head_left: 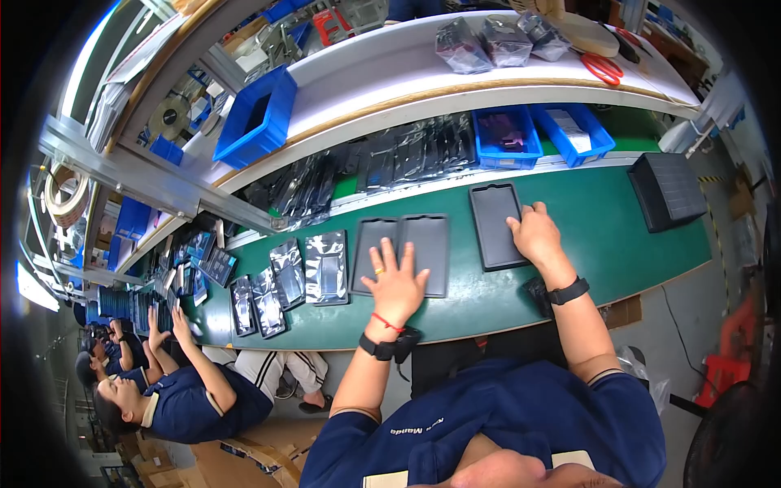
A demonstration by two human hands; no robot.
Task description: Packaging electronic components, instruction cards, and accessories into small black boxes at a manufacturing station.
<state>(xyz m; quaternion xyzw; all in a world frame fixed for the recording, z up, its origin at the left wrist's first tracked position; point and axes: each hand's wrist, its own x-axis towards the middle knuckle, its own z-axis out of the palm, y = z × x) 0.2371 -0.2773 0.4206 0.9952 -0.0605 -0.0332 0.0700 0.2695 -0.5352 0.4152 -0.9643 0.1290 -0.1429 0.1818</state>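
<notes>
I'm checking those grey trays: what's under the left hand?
Parts of two grey trays, side by side, lie under the left hand. Whatever sits directly beneath its palm is hidden.

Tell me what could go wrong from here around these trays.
The left hand is spread over two dark trays lying side by side; a sideways push might bump the bagged pack just left of them. The right hand is at the right edge of another tray, so a tug could turn it askew. Red scissors near the shelf's front edge might fall if knocked.
</notes>
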